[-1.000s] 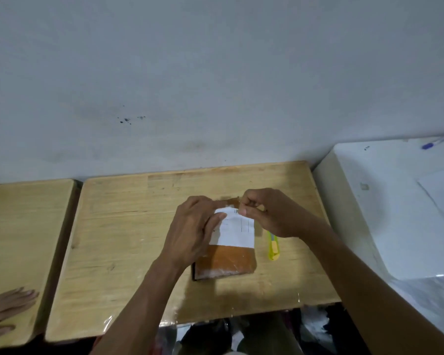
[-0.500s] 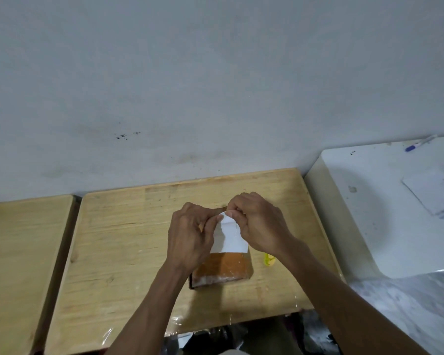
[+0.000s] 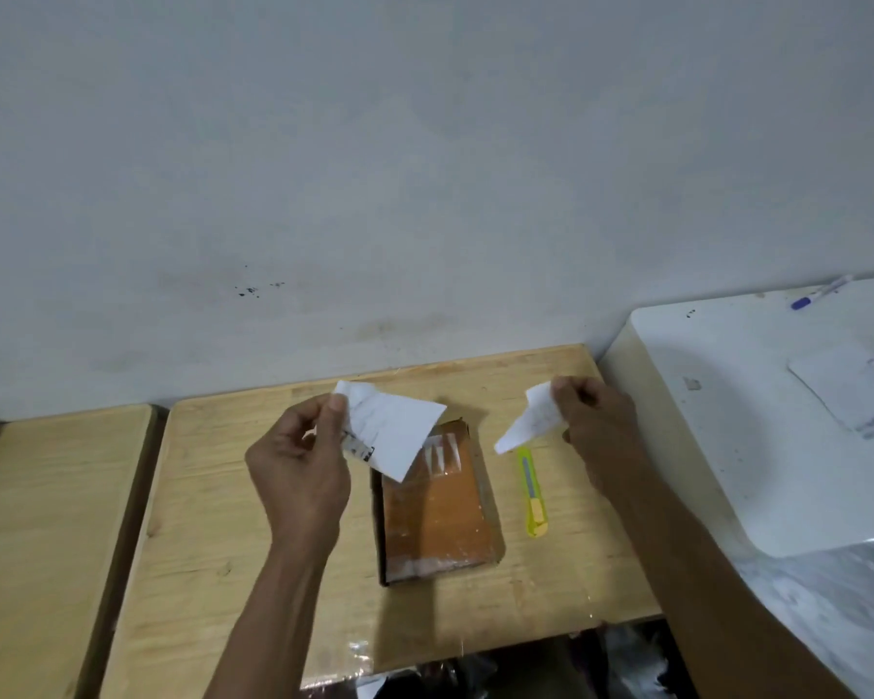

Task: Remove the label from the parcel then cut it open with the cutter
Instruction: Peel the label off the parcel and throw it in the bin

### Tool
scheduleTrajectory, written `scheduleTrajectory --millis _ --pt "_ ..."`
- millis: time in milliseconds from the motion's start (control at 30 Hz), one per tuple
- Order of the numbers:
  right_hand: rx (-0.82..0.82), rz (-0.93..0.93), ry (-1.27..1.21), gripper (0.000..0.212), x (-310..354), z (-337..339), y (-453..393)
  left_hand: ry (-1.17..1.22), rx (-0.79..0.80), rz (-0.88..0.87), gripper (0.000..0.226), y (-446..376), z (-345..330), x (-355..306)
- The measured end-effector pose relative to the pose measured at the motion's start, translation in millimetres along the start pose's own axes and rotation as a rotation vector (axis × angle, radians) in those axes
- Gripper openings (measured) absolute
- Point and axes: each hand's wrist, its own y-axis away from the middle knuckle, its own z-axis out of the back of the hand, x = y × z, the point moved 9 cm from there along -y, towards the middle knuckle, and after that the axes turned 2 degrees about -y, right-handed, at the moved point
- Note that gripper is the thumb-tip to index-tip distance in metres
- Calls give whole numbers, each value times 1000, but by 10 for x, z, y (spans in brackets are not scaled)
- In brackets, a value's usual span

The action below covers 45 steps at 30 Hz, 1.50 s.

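The parcel (image 3: 437, 502) lies on the wooden table (image 3: 213, 496), its label torn in two. The left hand (image 3: 299, 476) pinches the larger piece (image 3: 394, 431), the right hand (image 3: 596, 421) the smaller piece (image 3: 531, 421). Next: drop both and take the cutter (image 3: 532, 491) just beside the parcel.

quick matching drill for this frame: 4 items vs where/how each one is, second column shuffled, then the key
Things:
1. bigger label piece
2. smaller label piece
3. parcel
4. cutter

Places or states:
A. lying on the wooden table, just right of the parcel
B. pinched in the left hand, held above the parcel's far end
C. flat on the table between the two hands, a scrap of label left near its far end
D. pinched in the right hand, above the cutter's far tip

Pairs: 1-B, 2-D, 3-C, 4-A
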Motion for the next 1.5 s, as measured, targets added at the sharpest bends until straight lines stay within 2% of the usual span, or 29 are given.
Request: scheduleTrajectory --millis 67,200,300,367,600,733,833,967,1133,1200,1300,1367,1500 --pt "31 70 -47 24 168 -84 73 22 4 138 13 -44 -73 149" --pt "96 211 -237 18 559 -477 398 67 22 299 11 87 -257 281" --pt "135 287 -71 9 646 -776 553 177 127 381 7 197 -412 281" --pt "139 255 48 11 559 -894 543 241 203 418 3 260 -498 250" --pt "104 243 146 6 419 -935 463 349 354 505 2 339 -617 209" --pt "113 304 139 4 495 -959 486 351 417 515 13 332 -683 211" --pt "114 351 126 4 546 -980 534 380 454 526 6 360 -732 190" --pt "115 361 103 7 551 -1003 578 320 442 493 53 356 -723 159" --pt "131 340 74 1 566 -982 576 172 425 396 37 249 -674 181" --pt "159 306 62 7 578 -964 560 124 449 356 37 213 -668 161" --pt "284 348 176 32 657 -967 535 28 530 258 37 171 -657 91" --pt "463 425 283 44 721 -1036 530 -11 580 195 35 148 -650 33" --pt "802 488 426 32 793 -1195 540 -66 640 122 35 119 -668 -49"
